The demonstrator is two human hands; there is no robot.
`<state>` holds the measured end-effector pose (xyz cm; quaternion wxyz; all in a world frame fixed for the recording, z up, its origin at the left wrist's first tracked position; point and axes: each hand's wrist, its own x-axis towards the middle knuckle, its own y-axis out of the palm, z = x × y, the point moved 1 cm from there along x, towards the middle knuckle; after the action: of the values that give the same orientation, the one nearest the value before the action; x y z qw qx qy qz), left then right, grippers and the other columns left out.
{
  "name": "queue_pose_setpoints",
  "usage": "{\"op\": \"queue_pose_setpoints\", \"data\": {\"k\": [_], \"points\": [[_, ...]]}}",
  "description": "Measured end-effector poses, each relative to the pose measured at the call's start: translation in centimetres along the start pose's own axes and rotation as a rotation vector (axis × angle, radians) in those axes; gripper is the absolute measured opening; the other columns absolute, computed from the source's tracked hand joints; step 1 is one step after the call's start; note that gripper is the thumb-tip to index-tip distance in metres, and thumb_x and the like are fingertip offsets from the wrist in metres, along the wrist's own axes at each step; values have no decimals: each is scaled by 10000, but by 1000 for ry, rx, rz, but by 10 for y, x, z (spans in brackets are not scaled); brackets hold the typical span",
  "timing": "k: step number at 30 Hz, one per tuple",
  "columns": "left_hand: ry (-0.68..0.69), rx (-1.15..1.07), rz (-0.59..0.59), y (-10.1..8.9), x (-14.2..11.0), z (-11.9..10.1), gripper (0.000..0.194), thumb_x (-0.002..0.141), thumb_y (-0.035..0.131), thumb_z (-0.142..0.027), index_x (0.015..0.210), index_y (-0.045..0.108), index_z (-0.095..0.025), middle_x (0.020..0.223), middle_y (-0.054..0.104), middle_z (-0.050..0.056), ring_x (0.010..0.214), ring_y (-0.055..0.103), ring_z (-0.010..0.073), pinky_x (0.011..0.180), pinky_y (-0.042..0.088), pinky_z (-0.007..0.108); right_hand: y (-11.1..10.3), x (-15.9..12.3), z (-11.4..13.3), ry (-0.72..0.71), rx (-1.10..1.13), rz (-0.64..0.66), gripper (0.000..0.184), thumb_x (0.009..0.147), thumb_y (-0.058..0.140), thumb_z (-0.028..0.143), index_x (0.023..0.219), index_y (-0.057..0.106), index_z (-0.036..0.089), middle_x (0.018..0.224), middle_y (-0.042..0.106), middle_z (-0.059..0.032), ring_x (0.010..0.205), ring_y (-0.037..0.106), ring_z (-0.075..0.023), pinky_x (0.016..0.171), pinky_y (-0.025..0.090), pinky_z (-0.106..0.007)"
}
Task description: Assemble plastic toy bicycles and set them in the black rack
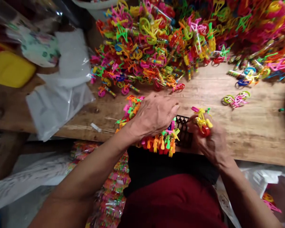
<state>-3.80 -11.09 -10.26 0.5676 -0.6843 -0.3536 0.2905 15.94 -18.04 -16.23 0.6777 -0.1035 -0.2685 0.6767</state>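
Note:
My left hand (pixel 156 114) reaches over a row of small bright plastic toys (pixel 161 142) at the table's front edge. Its fingers are bent and pressed together, and what they hold, if anything, is hidden. The toys stand closely packed in a black slotted rack (pixel 184 131), whose right end shows bare slots. Just right of the rack, my right hand (pixel 212 139) is closed around a bunch of plastic toys (pixel 203 122) in yellow, red, pink and green. The hand itself hides part of the bunch.
A large heap of mixed plastic toys (pixel 144 47) covers the back of the wooden table (pixel 258 133). One pink and lime cluster (pixel 236 99) lies apart on the right. Clear plastic bags (pixel 61 104) and a yellow container (pixel 11 68) are on the left. Packed bags (pixel 114 193) hang below.

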Motion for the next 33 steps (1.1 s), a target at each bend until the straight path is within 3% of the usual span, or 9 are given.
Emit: {"op": "queue_pose_setpoints", "data": {"k": [5,9,15,23,29,33], "points": [[24,-6,-40,1,-1,2,428,1051,357,-321,1138,746,-167,1136,781,84,999,712,242,904,465,392,18,13,3,-235,-58,2,101,958,542,162,917,613,221,805,652,-15,686,594,-159,627,464,-286],[24,-19,-48,0,-2,2,447,1062,336,-332,1151,742,-167,1137,779,84,1002,708,229,914,462,382,29,22,0,-280,-10,10,195,943,528,117,779,551,222,697,583,11,654,527,-155,649,445,-288],[-10,-57,-21,-1,-3,1,467,1076,313,-370,1153,737,-189,1140,773,77,1010,701,227,951,465,399,30,21,-4,-343,-81,29,204,872,506,62,757,508,231,690,568,11,651,507,-156,643,425,-290],[-61,-23,20,-2,-2,-3,405,1079,350,-371,1138,713,-203,1137,766,79,1057,699,263,962,476,436,30,17,-6,-352,-152,32,172,893,513,88,828,560,240,709,568,2,693,541,-184,672,461,-320],[-45,-4,38,-2,-2,-4,372,1067,364,-323,1129,719,-230,1124,771,62,1031,714,279,986,488,477,39,16,-10,-409,-270,-53,152,931,470,121,886,575,221,746,573,-10,704,522,-190,672,459,-325],[-82,-30,61,-5,-1,-5,407,1065,351,-367,1114,734,-240,1061,773,78,1042,722,307,1003,495,507,53,12,-9,-264,-304,-5,193,947,433,118,885,588,214,784,569,-55,804,549,-237,782,484,-392]]}}
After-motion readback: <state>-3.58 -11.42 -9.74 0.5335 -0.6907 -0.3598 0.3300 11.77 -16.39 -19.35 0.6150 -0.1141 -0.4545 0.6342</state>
